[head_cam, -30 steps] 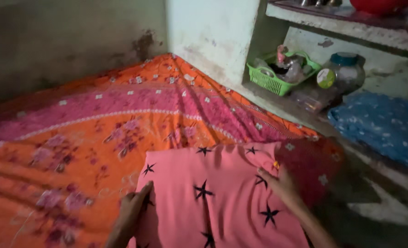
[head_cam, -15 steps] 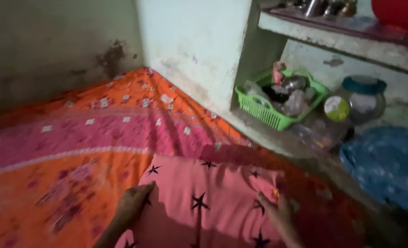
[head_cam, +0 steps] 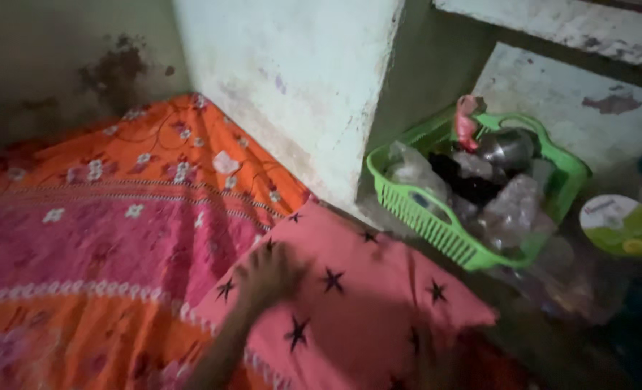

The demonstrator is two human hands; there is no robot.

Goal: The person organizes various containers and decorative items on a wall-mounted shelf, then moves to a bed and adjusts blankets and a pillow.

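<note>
Since the earlier frame, pink star-print cloth has shifted toward the bed's far corner, close to the wall; view swung that way too. Left hand lies flat on the cloth, fingers spread, pressing, not gripping. Right hand is a dark blur at the cloth's lower edge; grip cannot be told. Cloth rests on orange and pink flowered bedspread. Just beside the cloth: green plastic basket crammed with clear wrappers and a metal vessel. Right of it, round lid, white and green, yellow spot.
</note>
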